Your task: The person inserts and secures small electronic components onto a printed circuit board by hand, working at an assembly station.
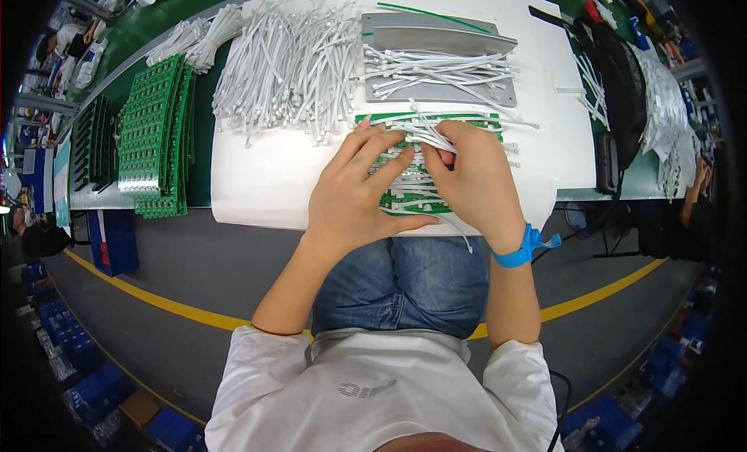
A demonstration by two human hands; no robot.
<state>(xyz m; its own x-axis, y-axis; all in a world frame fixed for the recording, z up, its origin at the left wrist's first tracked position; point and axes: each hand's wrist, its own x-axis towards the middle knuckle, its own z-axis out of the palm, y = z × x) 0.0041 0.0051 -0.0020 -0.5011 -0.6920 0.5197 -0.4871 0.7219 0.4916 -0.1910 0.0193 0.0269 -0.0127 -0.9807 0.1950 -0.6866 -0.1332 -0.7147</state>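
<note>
A green circuit board [400, 207] lies in front of me at the near edge of the white work sheet, with several white leads across it. My left hand [354, 176] rests over the board's left side, fingers spread. Its thumb lies along the near edge, and its index fingertip touches down near the middle. My right hand [473, 168] is closed, thumb and index finger pinched around a small bunch of white leads [424, 127] above the board. The fingers hide part of the board and the ends of the held leads. A blue strap [515, 256] circles my right wrist.
A big heap of white leads [288, 71] lies at the far left of the sheet. More leads lie on a grey metal plate [494, 90] beyond the board. Green board panels [148, 133] stand stacked at left. A black bag [622, 94] sits at right.
</note>
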